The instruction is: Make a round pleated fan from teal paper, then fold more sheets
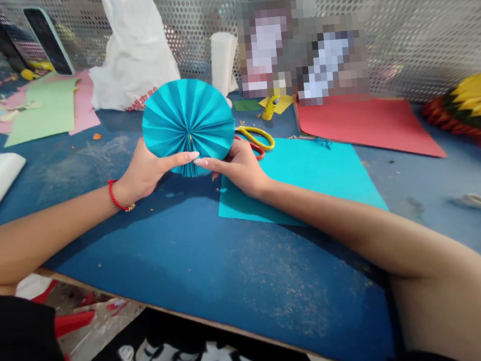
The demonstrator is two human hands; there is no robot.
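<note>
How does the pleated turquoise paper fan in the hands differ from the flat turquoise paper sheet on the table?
The pleated turquoise paper fan has radiating folds, but the flat turquoise paper sheet is smooth. The fan has a rounded outline, while the sheet has straight edges. The fan is held up by the left hand and right hand, while the sheet lies on the blue tabletop. Both share nearly the same turquoise colour.

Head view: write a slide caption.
Left hand and right hand hold a pleated teal paper fan above a blue worktable, near a teal paper sheet.
</note>
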